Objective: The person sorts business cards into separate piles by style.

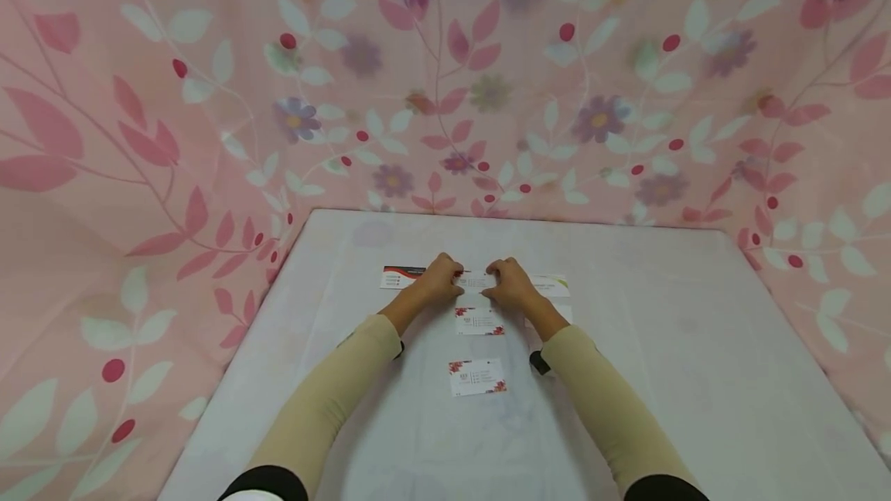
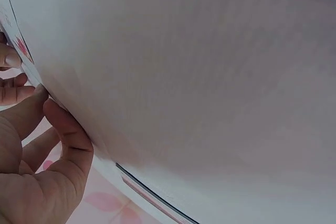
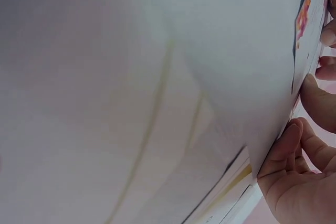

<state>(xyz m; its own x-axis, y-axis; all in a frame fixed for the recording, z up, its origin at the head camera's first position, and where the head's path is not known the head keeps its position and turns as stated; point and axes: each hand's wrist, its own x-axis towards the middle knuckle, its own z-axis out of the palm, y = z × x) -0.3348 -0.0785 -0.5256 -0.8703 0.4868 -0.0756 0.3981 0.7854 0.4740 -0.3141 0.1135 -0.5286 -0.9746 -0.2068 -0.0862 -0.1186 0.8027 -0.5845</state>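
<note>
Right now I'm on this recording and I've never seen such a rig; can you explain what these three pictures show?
There is no machine, only a person's bare left hand and right hand. The wide picture comes from a camera on the head, looking forward and down. The two close, tilted ones come from cameras on each wrist.

On the white table lie printed cards: a red-and-black card by the left hand, a green-edged card by the right, and, nearer the person, an upper flowered card and a lower flowered card.

The hands hold the middle card by its two ends. Its print is too small to read.
</note>
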